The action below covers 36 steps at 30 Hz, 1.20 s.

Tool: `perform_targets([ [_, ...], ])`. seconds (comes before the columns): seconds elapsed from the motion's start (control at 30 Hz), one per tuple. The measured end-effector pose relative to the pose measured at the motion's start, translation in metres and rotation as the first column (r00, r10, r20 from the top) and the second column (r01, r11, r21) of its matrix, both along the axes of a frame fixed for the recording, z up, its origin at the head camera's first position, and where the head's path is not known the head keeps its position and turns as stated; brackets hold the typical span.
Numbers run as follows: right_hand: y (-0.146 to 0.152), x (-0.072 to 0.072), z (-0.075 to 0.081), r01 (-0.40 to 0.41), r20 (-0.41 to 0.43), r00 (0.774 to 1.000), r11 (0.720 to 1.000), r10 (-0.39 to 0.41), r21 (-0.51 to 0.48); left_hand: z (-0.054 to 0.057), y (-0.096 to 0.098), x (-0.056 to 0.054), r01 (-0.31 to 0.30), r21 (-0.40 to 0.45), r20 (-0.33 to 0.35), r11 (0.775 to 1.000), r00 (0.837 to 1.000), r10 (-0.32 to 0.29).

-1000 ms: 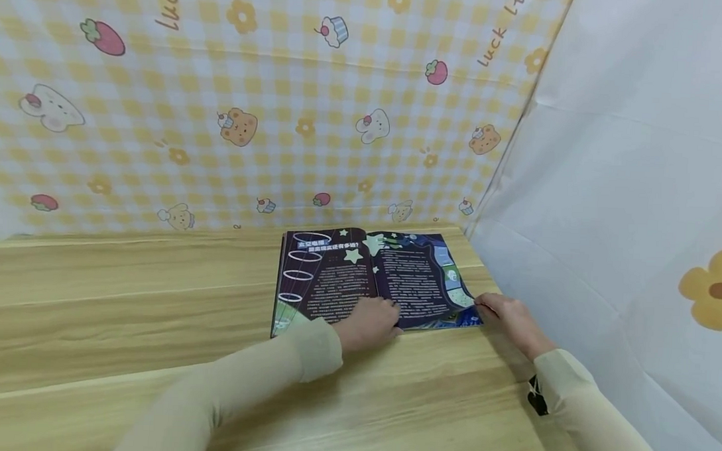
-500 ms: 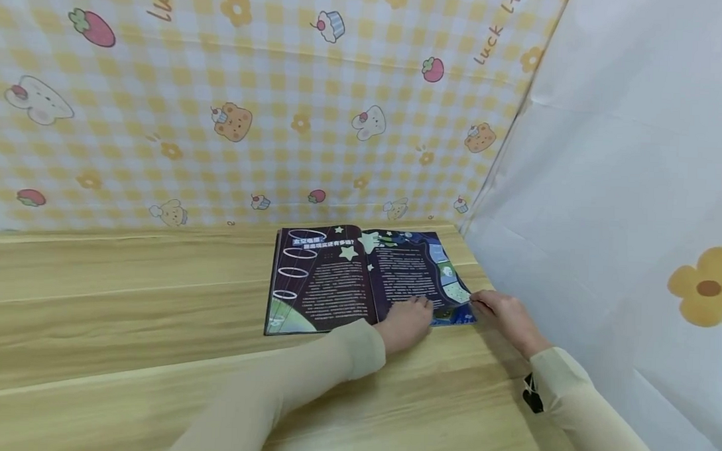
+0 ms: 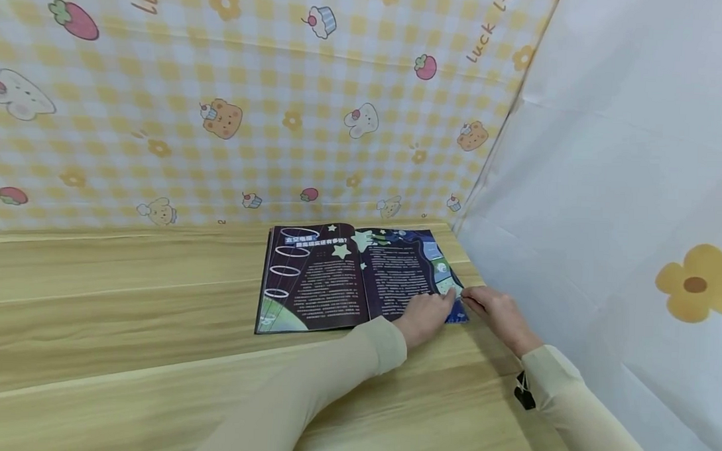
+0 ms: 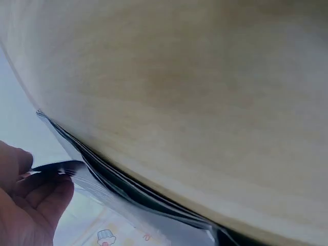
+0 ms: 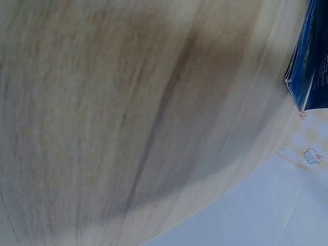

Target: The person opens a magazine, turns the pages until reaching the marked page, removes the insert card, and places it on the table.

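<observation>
A magazine [image 3: 335, 291] with dark, star-decorated pages lies spread on the wooden table [image 3: 126, 270]. My right hand [image 3: 498, 313], at its lower right corner, pinches the edge of the right page between thumb and fingers. In the left wrist view that pinching hand [image 4: 36, 200] shows at the left, with the page raised off the sheets below. My left hand [image 3: 426, 314] lies over the lower part of the right page, one finger extended close to the right fingertips. The right wrist view has only the magazine's corner [image 5: 307, 77] at its right edge.
A yellow checked cloth [image 3: 250, 155] with cartoon prints hangs behind the table. To the right stands a white cloth [image 3: 606, 214] with an orange flower. Something small and black [image 3: 525, 390] shows beside the right sleeve.
My left hand has slid right, from the magazine's middle fold to near the right page's corner. The right hand keeps its pinch there. The head view has shifted slightly.
</observation>
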State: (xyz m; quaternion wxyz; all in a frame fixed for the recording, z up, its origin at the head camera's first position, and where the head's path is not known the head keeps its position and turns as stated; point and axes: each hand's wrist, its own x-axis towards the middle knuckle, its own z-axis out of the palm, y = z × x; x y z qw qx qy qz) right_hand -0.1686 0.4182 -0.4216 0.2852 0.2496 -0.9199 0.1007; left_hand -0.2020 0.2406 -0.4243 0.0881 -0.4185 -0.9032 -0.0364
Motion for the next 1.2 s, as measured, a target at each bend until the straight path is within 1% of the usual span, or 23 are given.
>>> perform_targets([
  [0.1,0.0,0.0,0.001,0.002,-0.003,1.0,1.0,-0.002,-0.005,0.002,0.001,-0.003,0.011,0.018,-0.008,1.0,1.0,-0.011],
  [0.17,0.0,0.0,0.002,0.011,-0.003,1.0,1.0,-0.011,-0.018,0.003,0.0,-0.005,0.023,0.039,-0.024,0.999,0.999,-0.022],
  [0.27,-0.003,0.002,0.002,0.054,-0.002,0.999,0.997,-0.054,-0.049,0.005,-0.007,-0.009,0.04,0.081,-0.03,0.996,0.999,-0.037],
  [0.33,-0.005,0.002,0.002,0.096,0.03,0.995,0.993,-0.094,-0.065,0.005,-0.015,-0.014,0.05,0.127,-0.005,0.991,0.999,-0.049],
  [0.4,-0.006,0.002,0.002,0.127,0.096,0.988,0.991,-0.122,-0.049,0.005,-0.025,-0.02,0.048,0.172,0.022,0.984,0.998,-0.053],
  [0.47,-0.007,0.001,0.001,0.128,0.219,0.968,0.991,-0.119,-0.025,0.005,-0.036,-0.026,0.042,0.203,0.027,0.978,0.998,-0.049],
  [0.5,-0.008,0.001,0.001,0.116,0.281,0.953,0.993,-0.11,-0.006,0.006,-0.042,-0.029,0.035,0.208,0.027,0.977,0.999,-0.041],
  [0.53,-0.008,0.0,0.0,0.099,0.334,0.938,0.995,-0.097,0.013,0.006,-0.047,-0.032,0.027,0.201,0.019,0.979,0.999,-0.031],
  [0.6,-0.008,0.0,-0.002,0.059,0.431,0.9,0.998,-0.065,0.028,0.008,-0.057,-0.038,0.003,0.16,-0.007,0.987,1.0,-0.002],
  [0.63,-0.008,0.0,-0.003,0.039,0.464,0.884,0.999,-0.05,0.033,0.009,-0.062,-0.04,-0.013,0.133,-0.013,0.991,1.0,0.014],
  [0.7,-0.008,0.001,-0.005,0.011,0.508,0.86,0.997,-0.045,0.07,0.011,-0.072,-0.044,-0.04,0.101,-0.019,0.994,0.999,0.042],
  [0.8,-0.007,0.001,-0.005,-0.004,0.548,0.835,0.994,-0.057,0.11,0.01,-0.086,-0.048,-0.072,0.096,-0.02,0.993,0.997,0.074],
  [0.87,-0.006,0.0,-0.005,-0.011,0.553,0.83,0.99,-0.07,0.141,0.009,-0.096,-0.051,-0.078,0.104,-0.001,0.991,0.997,0.078],
  [0.97,-0.004,-0.002,-0.005,-0.019,0.538,0.84,0.989,-0.065,0.15,0.005,-0.111,-0.053,-0.079,0.085,0.016,0.993,0.997,0.078],
  [1.0,-0.004,-0.003,-0.006,-0.021,0.532,0.844,0.988,-0.065,0.154,0.004,-0.117,-0.053,-0.077,0.073,0.01,0.994,0.997,0.076],
  [1.03,-0.004,-0.003,-0.006,-0.027,0.524,0.849,0.987,-0.062,0.161,0.003,-0.122,-0.054,-0.077,0.058,0.002,0.995,0.997,0.077],
  [1.1,-0.004,-0.004,-0.006,-0.03,0.519,0.853,0.987,-0.057,0.158,0.001,-0.133,-0.053,-0.078,0.033,-0.041,0.996,0.996,0.08],
  [1.2,-0.004,-0.005,-0.004,-0.034,0.521,0.852,0.987,-0.052,0.155,-0.002,-0.148,-0.051,-0.091,-0.003,-0.11,0.996,0.99,0.091],
])
